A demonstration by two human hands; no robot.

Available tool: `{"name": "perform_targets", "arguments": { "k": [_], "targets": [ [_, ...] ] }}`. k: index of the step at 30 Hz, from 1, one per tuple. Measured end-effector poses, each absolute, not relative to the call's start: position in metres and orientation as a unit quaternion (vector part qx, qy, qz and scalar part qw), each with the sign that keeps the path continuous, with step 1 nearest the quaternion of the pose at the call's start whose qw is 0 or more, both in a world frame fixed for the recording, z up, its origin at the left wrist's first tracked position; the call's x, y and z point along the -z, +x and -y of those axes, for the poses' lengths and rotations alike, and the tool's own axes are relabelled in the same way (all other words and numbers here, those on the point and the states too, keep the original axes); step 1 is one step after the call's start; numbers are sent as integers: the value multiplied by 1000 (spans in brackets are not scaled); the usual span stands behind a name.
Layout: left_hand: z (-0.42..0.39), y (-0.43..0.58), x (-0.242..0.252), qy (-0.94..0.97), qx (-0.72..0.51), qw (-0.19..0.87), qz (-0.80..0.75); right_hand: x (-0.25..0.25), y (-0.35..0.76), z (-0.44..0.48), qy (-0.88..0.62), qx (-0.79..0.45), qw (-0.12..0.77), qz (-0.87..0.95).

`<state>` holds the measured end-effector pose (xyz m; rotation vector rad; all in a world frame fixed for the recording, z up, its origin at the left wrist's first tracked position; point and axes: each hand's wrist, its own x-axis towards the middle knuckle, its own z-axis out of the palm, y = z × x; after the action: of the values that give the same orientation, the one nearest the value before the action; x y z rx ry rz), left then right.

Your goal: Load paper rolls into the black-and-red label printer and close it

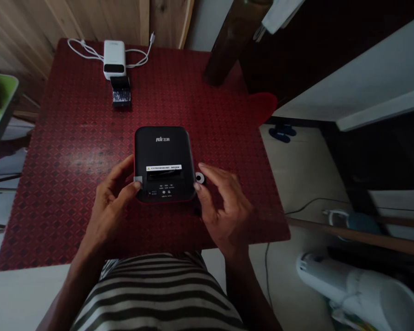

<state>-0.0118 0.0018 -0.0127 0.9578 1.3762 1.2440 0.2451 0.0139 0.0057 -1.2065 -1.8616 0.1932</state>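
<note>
1. The left hand is curling against the left edge of a black desktop label printer, with its thumb and forefinger pinching a small grey tab at that edge.
2. The right hand is hovering open with its fingers spread, and its lowest fingertip is sitting just beside the printer's right edge. I cannot tell whether it is touching.
3. A small round washer is lying just beside the printer's right edge, between the casing and the right hand's fingers.
4. The printer is sitting flat on the red patterned surface, nearer the person than the far edge, with a white warning label across its top and small buttons towards the front.
5. Near the far edge, a white power adapter is lying with a looped white cable, and a small black object is lying against its front.
6. A dark wooden post is standing beyond the surface's right side, blue slippers are sitting on the floor, and a white appliance is leaning at lower right. The person's striped shirt is showing below the hands.
</note>
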Motion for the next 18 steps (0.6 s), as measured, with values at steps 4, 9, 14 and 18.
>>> {"name": "perform_targets", "arguments": {
  "k": [4,9,14,18],
  "targets": [
    [-5,-10,11,381,-521,510,-569,5,257,-8,-508,-114,439,732],
    [-8,-4,11,364,-530,507,-574,10,256,-3,-506,-177,419,733],
    [-11,0,6,350,-533,507,-580,11,255,-3,-509,-176,415,733],
    [-12,0,1,338,-527,513,-587,9,254,-3,-505,-192,425,726]
  ]
}}
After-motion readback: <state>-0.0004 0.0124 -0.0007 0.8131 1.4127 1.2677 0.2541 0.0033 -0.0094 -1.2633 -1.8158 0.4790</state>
